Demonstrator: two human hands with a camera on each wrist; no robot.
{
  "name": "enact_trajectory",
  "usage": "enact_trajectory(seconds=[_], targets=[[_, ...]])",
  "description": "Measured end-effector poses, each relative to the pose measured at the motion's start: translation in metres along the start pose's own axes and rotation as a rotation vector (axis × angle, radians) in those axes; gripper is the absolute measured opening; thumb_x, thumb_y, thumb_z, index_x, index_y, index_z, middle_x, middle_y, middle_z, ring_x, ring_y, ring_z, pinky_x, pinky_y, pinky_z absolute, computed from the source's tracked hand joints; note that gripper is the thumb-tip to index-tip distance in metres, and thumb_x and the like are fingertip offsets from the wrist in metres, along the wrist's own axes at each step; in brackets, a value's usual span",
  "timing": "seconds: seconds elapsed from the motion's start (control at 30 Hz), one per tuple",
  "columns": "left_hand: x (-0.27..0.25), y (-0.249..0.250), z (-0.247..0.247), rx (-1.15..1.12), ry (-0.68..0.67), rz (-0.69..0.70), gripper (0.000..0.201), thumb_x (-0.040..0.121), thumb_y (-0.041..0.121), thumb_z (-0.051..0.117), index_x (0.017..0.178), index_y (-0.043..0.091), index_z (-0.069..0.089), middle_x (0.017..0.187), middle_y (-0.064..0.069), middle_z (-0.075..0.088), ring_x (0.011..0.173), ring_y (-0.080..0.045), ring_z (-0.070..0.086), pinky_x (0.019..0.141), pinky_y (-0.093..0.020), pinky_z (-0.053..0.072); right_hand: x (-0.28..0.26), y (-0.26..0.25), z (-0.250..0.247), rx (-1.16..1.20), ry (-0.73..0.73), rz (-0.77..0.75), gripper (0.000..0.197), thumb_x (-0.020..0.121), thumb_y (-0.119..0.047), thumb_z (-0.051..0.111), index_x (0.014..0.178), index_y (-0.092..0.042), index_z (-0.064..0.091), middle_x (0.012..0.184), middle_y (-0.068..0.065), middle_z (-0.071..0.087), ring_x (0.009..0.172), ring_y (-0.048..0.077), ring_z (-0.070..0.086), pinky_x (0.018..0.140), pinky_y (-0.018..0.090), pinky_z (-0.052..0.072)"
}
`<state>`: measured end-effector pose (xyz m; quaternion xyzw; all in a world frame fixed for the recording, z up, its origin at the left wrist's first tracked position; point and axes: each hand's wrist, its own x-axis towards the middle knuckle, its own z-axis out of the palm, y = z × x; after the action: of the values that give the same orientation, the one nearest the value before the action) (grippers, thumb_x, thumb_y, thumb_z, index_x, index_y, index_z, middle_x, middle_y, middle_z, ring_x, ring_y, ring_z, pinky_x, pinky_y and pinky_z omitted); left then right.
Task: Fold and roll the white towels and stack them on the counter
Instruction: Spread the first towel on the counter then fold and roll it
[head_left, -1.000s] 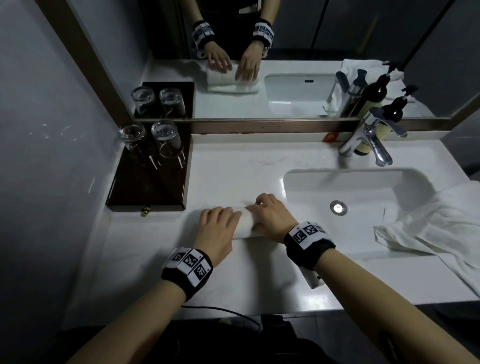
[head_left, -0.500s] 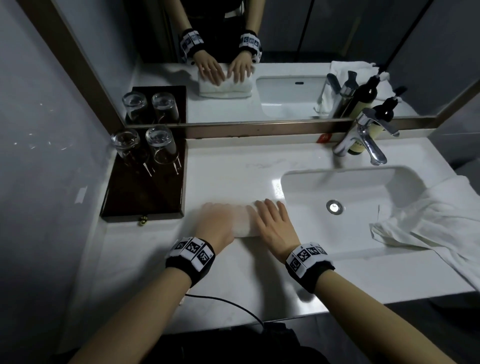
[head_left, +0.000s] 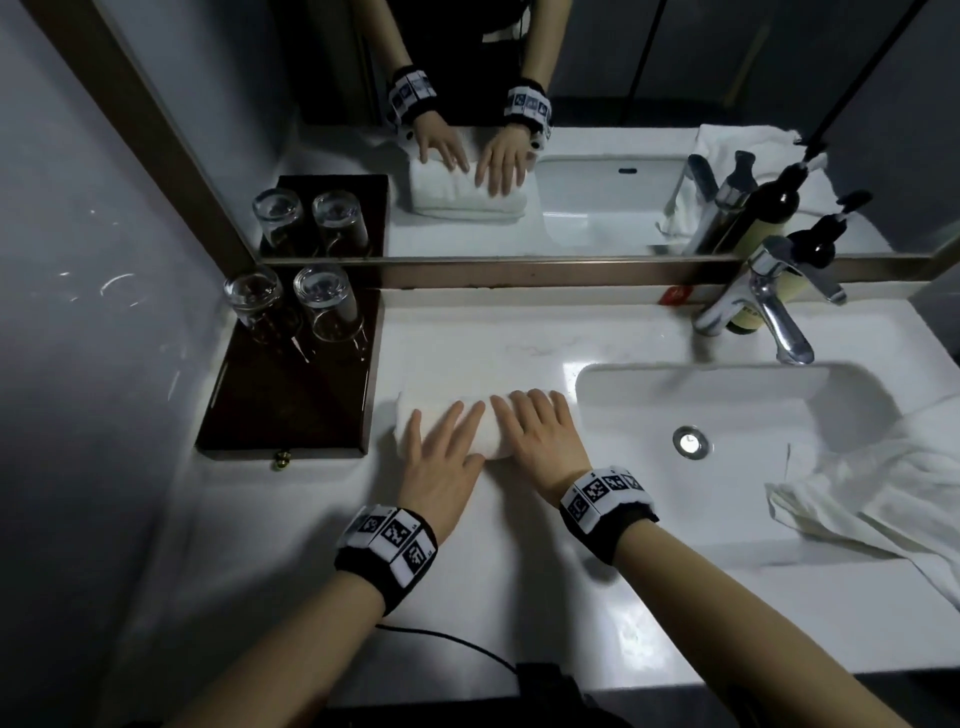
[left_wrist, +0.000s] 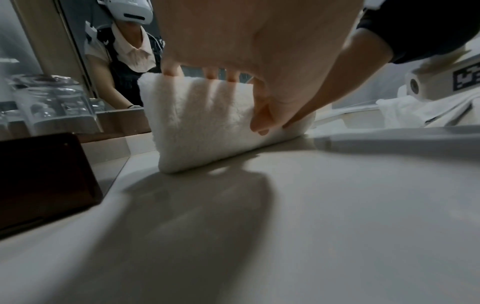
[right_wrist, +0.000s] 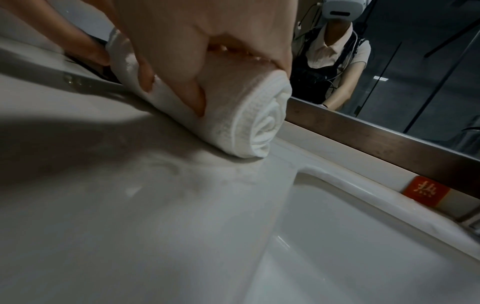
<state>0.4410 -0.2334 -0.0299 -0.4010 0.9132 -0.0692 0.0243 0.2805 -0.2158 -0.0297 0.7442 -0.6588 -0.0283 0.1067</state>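
Note:
A rolled white towel (head_left: 415, 415) (left_wrist: 207, 127) (right_wrist: 254, 123) lies across the white counter (head_left: 467, 597) between the dark tray and the basin. My left hand (head_left: 441, 447) (left_wrist: 249, 41) lies flat on its left half with straight, spread fingers. My right hand (head_left: 540, 431) (right_wrist: 182, 41) presses flat on its right half. The right wrist view shows the spiral end of the roll. A loose, crumpled white towel (head_left: 883, 493) hangs over the counter's right side by the basin.
A dark wooden tray (head_left: 280, 405) with two upturned glasses (head_left: 291, 306) sits left of the roll. The sink basin (head_left: 727, 415), faucet (head_left: 769, 312) and pump bottles (head_left: 810, 260) lie to the right. A mirror (head_left: 571, 156) runs along the back.
Both hands went from curled over the roll to flat with straight fingers, sliding forward. The roll has moved a little farther from the front edge.

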Motion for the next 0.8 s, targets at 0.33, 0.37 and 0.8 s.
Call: enact_trajectory(seconds=[0.33,0.37,0.8], targets=[[0.068,-0.018,0.005,-0.020,-0.166,-0.102,0.034,0.077,0.013,0.050,0.109,0.025,0.057,0.159,-0.003,-0.005,0.146,-0.025,-0.006,0.109,-0.061,-0.005,0.074,0.034,0.017,0.009,-0.096,-0.076,0.046,0.082,-0.023,0.059,0.127,-0.015,0.057,0.113,0.008,0.065,0.100,0.028,0.062,0.093,0.043,0.048],[0.073,-0.020,0.004,-0.009,-0.176,-0.114,0.032,0.076,0.015,0.053,0.107,0.025,0.057,0.159,-0.003,-0.004,0.146,-0.025,-0.004,0.109,-0.061,-0.004,0.080,0.036,0.020,0.011,-0.048,-0.072,0.045,0.077,-0.026,0.066,0.120,-0.015,0.062,0.106,0.006,0.068,0.094,0.026,0.065,0.089,0.042,0.051],[0.134,-0.048,0.002,-0.022,-0.255,-0.123,0.045,0.078,0.036,0.056,0.119,0.020,0.051,0.158,-0.005,-0.013,0.145,-0.028,-0.011,0.110,-0.064,0.000,0.144,0.049,0.030,0.051,-0.078,-0.006,0.045,0.083,-0.024,0.039,0.122,-0.014,0.061,0.109,0.009,0.066,0.098,0.029,0.063,0.093,0.046,0.049]])
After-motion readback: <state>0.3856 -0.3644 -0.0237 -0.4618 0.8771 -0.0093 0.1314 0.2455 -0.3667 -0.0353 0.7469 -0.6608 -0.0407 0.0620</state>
